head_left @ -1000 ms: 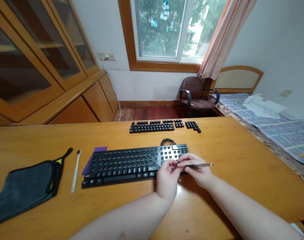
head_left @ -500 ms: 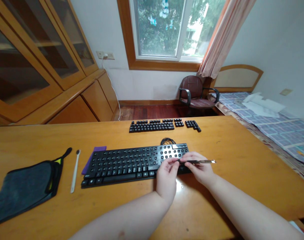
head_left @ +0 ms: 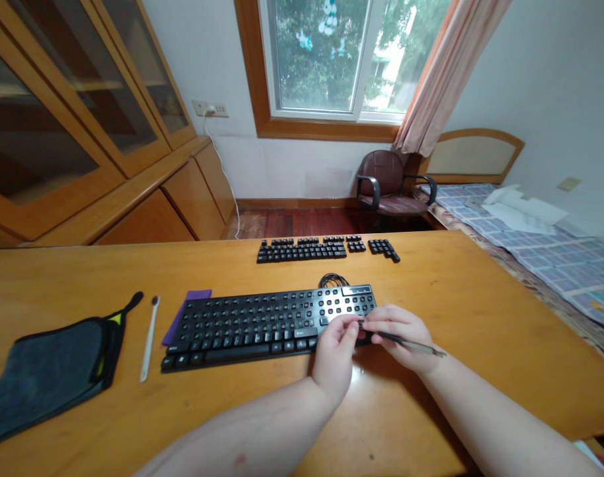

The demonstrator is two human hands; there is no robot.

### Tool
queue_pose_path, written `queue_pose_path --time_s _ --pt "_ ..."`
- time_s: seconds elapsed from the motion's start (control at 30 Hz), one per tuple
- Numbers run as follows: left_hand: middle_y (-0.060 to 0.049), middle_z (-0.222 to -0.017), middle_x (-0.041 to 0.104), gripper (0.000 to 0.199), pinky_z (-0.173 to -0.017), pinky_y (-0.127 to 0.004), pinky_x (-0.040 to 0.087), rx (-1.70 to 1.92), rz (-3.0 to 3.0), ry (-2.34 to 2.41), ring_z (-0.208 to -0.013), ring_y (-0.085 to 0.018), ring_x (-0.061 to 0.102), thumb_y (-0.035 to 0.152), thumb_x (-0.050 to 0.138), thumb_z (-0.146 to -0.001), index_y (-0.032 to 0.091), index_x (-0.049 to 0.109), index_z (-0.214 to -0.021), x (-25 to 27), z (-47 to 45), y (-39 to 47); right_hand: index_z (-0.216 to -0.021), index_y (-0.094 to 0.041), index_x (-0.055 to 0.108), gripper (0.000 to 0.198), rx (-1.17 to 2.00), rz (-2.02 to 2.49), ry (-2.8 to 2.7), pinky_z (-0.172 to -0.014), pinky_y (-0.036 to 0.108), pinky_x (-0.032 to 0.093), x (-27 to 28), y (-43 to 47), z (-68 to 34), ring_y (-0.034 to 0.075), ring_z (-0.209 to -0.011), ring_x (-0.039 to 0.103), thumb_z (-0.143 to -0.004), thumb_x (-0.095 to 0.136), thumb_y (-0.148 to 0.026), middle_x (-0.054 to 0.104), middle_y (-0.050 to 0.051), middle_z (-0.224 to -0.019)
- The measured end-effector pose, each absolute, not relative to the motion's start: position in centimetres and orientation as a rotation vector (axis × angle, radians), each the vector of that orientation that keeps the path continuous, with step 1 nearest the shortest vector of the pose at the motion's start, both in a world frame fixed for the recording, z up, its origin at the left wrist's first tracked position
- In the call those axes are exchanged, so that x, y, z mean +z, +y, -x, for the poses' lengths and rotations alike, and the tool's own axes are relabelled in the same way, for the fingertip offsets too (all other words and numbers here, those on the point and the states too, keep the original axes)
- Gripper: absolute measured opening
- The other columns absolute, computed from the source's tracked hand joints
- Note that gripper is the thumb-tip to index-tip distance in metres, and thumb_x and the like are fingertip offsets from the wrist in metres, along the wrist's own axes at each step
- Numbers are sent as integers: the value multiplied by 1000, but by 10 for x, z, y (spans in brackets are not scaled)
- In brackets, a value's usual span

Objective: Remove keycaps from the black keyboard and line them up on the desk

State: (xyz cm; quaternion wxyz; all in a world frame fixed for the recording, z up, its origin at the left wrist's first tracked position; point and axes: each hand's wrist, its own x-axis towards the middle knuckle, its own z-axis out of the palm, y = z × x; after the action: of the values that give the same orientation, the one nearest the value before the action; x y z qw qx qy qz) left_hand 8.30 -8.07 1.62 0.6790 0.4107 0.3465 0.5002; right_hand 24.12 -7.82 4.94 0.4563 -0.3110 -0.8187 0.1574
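A black keyboard (head_left: 252, 324) lies on the desk, many of its switch posts bare and keycaps along its near edge. Over its right end, my left hand (head_left: 335, 351) is closed in a pinch on a small black piece (head_left: 360, 324) that looks like a keycap, mostly hidden by fingertips. My right hand (head_left: 401, 334) meets it there, fingers closed around a slim dark tool (head_left: 411, 344). The tool looks like tweezers; its far end points right, over the wrist. Loose black keycaps (head_left: 302, 252) stand in rows at the desk's back edge.
Left of the keyboard lie a white toothbrush (head_left: 148, 341), a dark grey cloth (head_left: 58, 354) with black trim and a purple cloth (head_left: 172, 329) partly under the keyboard. A coiled black cable (head_left: 333, 280) sits behind it. A chair (head_left: 384, 182) stands beyond the wooden desk (head_left: 481, 318).
The tool in my right hand has swung so its outer end points lower and further right. My right hand has shifted slightly right; my left hand stays pinched at nearly the same spot.
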Motion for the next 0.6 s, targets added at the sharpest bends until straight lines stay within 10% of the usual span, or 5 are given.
queue_pose_path --time_s 0.33,0.6 --pt "-6 -91 67 21 -80 -31 47 1163 -855 827 -83 -17 62 23 65 -76 17 61 -96 14 -89 -80 -79 -18 72 18 861 1106 -1492 -68 28 53 37 -73 -232 17 -75 63 -81 62 -33 66 7 -80" --pt "-8 -95 67 26 -80 -32 49 1181 -770 795 -85 -18 63 25 63 -77 15 59 -101 15 -88 -78 -93 -23 72 15 709 971 -1756 -76 31 53 43 -73 -235 17 -85 63 -82 61 -25 67 7 -91"
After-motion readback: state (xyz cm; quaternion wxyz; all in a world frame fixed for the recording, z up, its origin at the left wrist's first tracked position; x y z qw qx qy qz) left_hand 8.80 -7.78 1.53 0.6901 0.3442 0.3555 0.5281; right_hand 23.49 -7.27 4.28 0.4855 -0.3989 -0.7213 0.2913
